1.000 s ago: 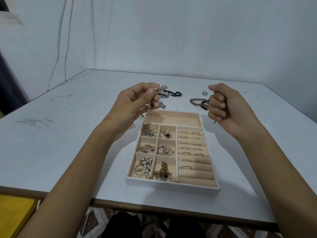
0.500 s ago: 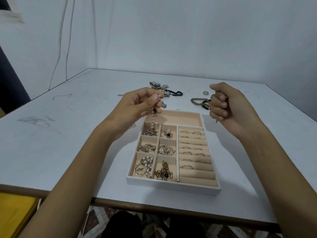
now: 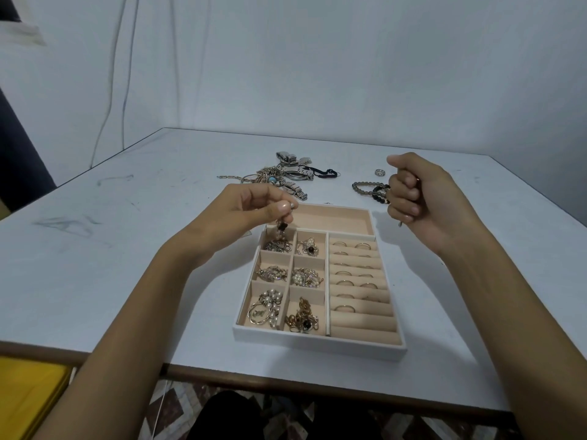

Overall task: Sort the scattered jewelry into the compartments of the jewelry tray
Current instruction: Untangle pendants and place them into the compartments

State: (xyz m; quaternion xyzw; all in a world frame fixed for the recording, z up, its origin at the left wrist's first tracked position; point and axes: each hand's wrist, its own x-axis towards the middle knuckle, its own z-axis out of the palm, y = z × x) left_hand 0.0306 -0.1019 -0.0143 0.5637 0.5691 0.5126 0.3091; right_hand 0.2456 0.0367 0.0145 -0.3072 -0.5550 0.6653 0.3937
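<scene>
The white jewelry tray [image 3: 317,342] with beige lining sits at the table's near edge. Its small left compartments hold jewelry, and rings sit in the ring rolls [image 3: 359,281] on the right. My left hand [image 3: 251,211] pinches a thin chain with a dark bead [image 3: 281,225]. The chain hangs down into the far-left small compartment, onto the pieces lying there. My right hand [image 3: 422,198] hovers right of the tray's far end in a fist, and a thin metal tip sticks out below it.
Beyond the tray lie a pile of watches and chains [image 3: 289,173], two beaded bracelets [image 3: 368,188] and a lone ring [image 3: 379,172]. The tray's long far compartment [image 3: 333,217] holds nothing. A yellow object [image 3: 25,398] sits below the table at left.
My left hand has come down and toward me, lowering the hanging chain into the far-left compartment. My right hand has hardly moved.
</scene>
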